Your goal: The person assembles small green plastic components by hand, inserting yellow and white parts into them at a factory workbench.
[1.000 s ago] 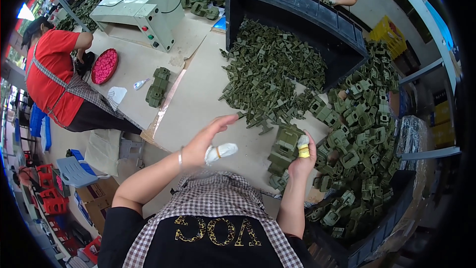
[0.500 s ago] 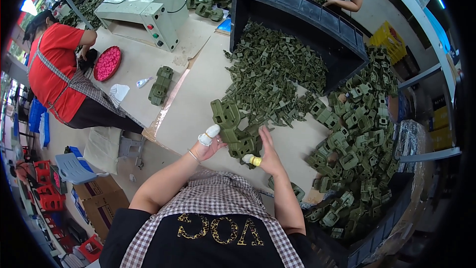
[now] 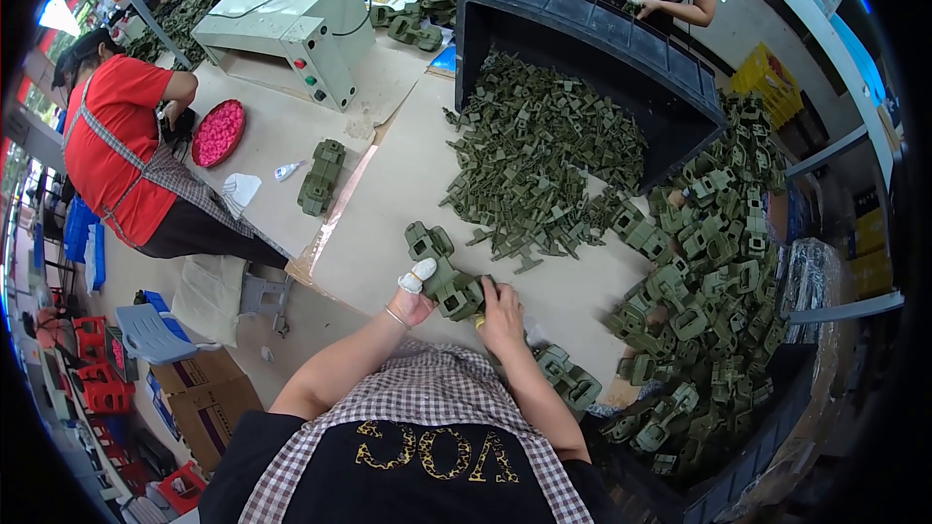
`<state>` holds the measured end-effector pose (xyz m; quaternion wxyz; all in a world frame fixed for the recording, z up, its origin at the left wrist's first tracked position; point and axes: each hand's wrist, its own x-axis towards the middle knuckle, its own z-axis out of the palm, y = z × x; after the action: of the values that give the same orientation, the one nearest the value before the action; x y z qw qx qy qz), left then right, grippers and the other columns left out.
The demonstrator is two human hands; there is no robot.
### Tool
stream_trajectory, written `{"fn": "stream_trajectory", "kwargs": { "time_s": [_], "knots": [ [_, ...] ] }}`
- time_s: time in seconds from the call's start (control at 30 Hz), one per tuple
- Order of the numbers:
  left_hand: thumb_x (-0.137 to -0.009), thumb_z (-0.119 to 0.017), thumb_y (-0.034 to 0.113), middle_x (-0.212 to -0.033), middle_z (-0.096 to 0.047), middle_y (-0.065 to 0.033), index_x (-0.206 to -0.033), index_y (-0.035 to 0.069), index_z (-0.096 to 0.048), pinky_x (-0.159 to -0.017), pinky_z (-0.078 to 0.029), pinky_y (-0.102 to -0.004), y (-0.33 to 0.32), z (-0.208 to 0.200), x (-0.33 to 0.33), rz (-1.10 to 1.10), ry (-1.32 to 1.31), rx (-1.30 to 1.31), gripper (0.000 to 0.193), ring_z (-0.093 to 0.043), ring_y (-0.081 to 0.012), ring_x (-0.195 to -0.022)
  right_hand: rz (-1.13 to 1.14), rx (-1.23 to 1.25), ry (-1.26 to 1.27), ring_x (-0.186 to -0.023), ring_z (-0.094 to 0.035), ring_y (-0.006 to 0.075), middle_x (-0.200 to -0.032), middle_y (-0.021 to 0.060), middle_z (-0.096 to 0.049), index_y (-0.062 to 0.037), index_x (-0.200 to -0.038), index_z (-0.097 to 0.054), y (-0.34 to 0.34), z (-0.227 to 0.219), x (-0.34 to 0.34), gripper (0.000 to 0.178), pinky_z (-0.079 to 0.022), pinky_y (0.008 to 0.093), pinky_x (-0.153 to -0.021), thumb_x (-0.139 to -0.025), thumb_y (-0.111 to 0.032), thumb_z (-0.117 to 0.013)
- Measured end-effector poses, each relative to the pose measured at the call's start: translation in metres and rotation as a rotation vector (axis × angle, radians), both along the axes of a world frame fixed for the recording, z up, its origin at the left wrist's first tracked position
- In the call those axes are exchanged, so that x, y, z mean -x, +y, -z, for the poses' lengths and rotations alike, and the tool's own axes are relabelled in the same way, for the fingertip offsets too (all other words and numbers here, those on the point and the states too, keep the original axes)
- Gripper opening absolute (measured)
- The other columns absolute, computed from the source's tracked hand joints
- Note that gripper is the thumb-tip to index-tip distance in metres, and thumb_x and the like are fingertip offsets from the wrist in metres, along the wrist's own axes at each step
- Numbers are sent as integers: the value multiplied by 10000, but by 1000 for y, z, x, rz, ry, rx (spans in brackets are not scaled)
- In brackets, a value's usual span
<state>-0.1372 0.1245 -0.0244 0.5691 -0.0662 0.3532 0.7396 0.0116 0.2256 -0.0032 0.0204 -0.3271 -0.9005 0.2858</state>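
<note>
The left hand [image 3: 414,305], with a white wrap on it, and the right hand [image 3: 503,320] hold one dark green plastic toy truck body [image 3: 454,291] between them. It is over the flat, pale table [image 3: 379,223], near a heap of small green plastic parts [image 3: 534,155].

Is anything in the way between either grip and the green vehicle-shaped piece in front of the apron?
Nothing visible: the left grip and right grip both hold the green vehicle-shaped piece. The heap of small green parts lies farther forward, and another green piece lies beside the right forearm; neither comes between.
</note>
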Motion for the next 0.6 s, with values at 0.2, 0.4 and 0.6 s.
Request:
{"fn": "stream_trajectory", "kwargs": {
  "time_s": [0.2, 0.4, 0.6],
  "knots": [
    [-776, -556, 346, -1019, -579, -69, -1093, 93, -508, -887, -405, -405, 27, -26, -4, -184, -38, -22, 408, -545, -236, -956, 121, 42, 19, -1023, -445, 323, -1087, 148, -438, -58, -1220, -408, 24, -26, 5, 633, -383, 342, -870, -622, 16, -600],
    [-790, -531, 404, -1086, -544, -86, -1159, 90, -464, -889, -404, -414, 16, -48, 5, -146, -50, -127, 489, -523, -242, -992, 4, 354, 103, -1035, -450, 327, -1100, 163, -445, -43, -1212, -408, 43, -39, 4, 632, -378, 321, -884, -619, -13, -623],
    [-849, -506, 296, -1113, -539, -13, -1140, 107, -505, -885, -408, -317, 21, 8, 0, -124, 109, -221, 347, -516, -130, -999, -29, 115, 255, -1072, -387, 375, -1132, 217, -412, -1, -1207, -347, 13, -1, 4, 721, -306, 424, -938, -554, -43, -650]
  ]
}}
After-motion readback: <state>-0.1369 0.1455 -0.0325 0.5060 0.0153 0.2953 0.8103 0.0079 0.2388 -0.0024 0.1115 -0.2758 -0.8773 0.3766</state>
